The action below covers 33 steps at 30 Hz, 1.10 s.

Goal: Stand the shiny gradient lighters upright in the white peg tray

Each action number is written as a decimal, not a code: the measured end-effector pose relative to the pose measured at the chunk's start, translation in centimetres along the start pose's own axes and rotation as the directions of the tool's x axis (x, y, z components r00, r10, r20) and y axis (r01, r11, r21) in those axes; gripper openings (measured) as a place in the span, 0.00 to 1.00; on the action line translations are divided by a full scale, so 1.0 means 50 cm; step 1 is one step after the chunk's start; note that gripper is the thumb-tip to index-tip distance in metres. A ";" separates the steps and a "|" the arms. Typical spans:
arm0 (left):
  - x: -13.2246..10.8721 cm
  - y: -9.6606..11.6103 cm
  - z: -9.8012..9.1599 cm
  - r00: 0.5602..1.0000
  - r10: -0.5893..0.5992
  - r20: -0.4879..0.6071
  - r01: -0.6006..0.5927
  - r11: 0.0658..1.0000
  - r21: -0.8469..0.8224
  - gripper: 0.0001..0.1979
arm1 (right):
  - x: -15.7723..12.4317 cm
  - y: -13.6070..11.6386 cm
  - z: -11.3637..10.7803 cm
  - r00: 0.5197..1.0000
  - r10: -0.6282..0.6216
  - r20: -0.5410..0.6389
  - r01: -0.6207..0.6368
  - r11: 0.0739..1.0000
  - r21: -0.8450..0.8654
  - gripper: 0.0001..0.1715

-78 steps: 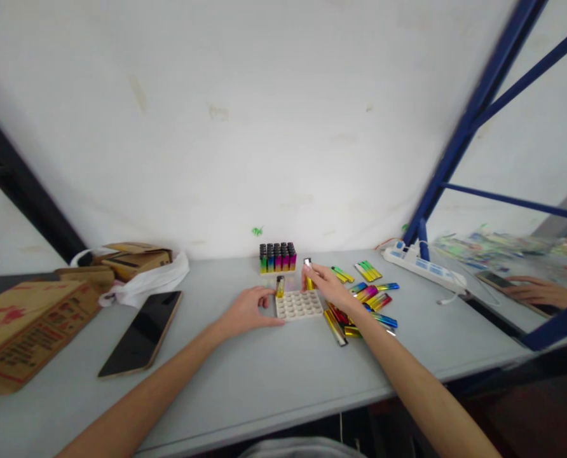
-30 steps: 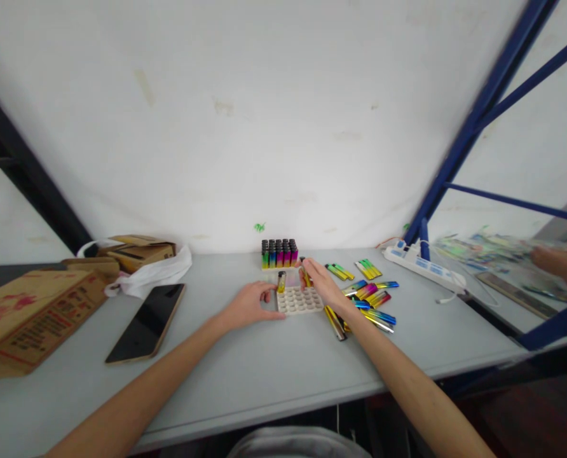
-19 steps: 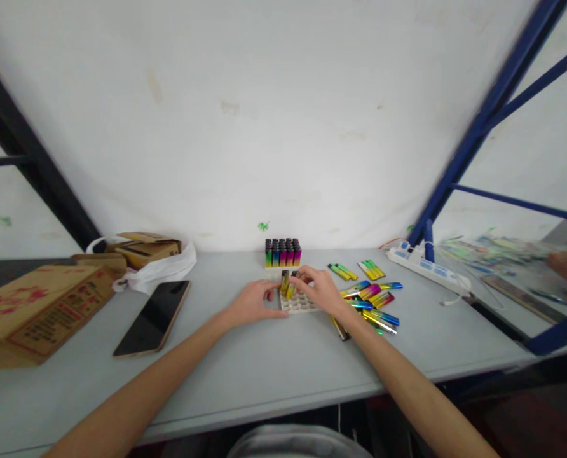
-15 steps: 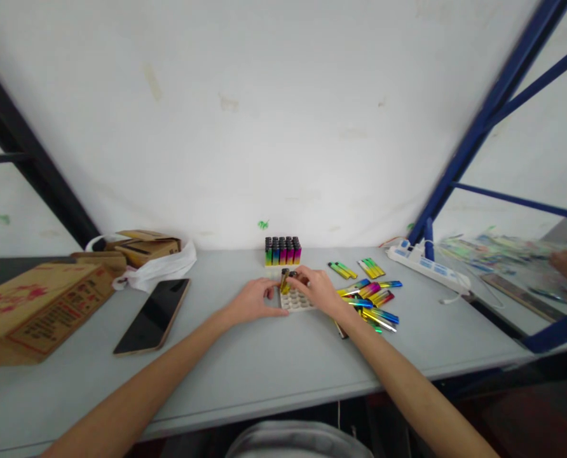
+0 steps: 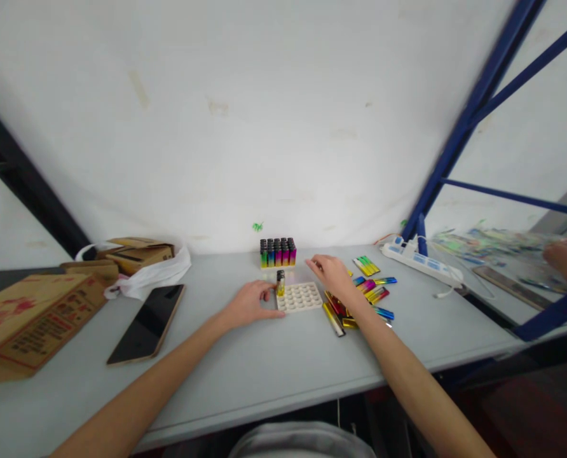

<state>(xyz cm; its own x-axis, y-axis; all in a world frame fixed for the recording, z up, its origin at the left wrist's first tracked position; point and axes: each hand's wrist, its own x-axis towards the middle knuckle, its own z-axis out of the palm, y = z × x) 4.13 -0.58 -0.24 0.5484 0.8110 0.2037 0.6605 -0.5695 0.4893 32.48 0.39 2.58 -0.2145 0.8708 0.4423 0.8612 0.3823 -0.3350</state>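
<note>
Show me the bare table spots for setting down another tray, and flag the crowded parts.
Bare: the table front between both forearms; the stretch between phone and left hand; the right end nearer than the power strip. Crowded: around the white tray, loose lighters and right hand.

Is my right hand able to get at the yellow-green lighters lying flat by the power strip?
Probably yes. The right hand hovers open just left of the yellow-green lighters, and nothing on the table stands between them.
</note>
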 end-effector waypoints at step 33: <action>0.000 0.004 -0.001 1.000 0.008 0.014 -0.008 1.000 0.007 0.30 | -0.010 -0.057 0.022 0.894 0.209 0.396 -0.447 0.384 0.808 0.34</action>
<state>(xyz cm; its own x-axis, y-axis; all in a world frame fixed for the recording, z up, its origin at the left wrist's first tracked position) 4.22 -0.68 -0.12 0.5604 0.8047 0.1958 0.6596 -0.5767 0.4820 29.60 -0.80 2.39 -0.1947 0.9809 -0.0039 0.0548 0.0069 -0.9985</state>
